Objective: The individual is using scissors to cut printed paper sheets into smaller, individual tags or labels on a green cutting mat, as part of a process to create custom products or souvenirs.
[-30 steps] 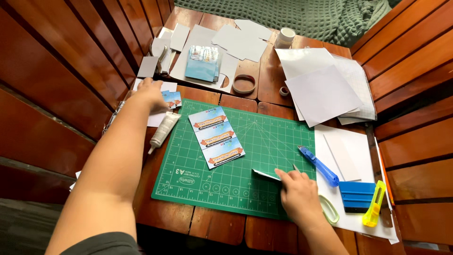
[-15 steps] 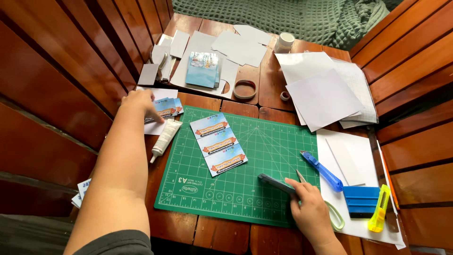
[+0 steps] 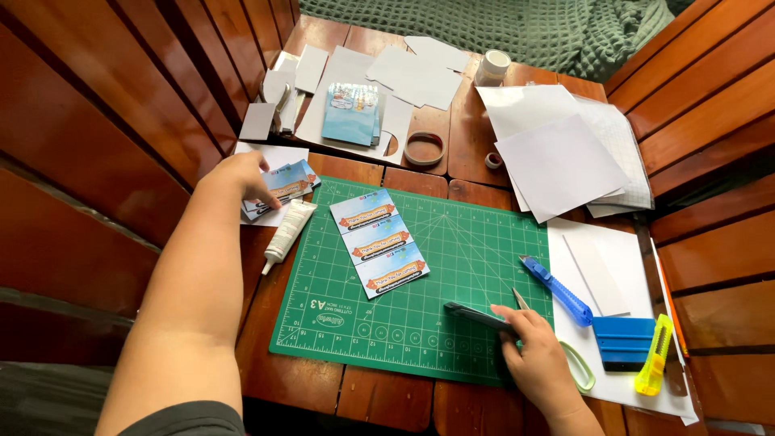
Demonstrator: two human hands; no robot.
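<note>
On the left edge of the slatted reddish wooden table [image 3: 379, 396], just off the green gridded cutting mat [image 3: 452, 266], the left hand [image 3: 238, 179] rests on a small fanned stack of blue-and-orange printed paper cards [image 3: 284, 186]. Its fingers are curled down onto the stack's left end, pinching or pressing the top cards; which of the two I cannot tell. These cards look thin, light and slightly glossy, so they probably slide over one another and bend easily; a pinch at one short edge, thumb beneath, seems the safest hold. A white squeeze tube [image 3: 286, 234] lies just beside the stack. Three matching cards in a joined strip [image 3: 379, 241] lie on the mat's upper left part. Near the mat's lower right corner, the right hand [image 3: 537, 359] is closed around a slim dark-handled craft knife [image 3: 478, 315], held low over the mat. A blue utility cutter [image 3: 557, 291] lies near it.
</note>
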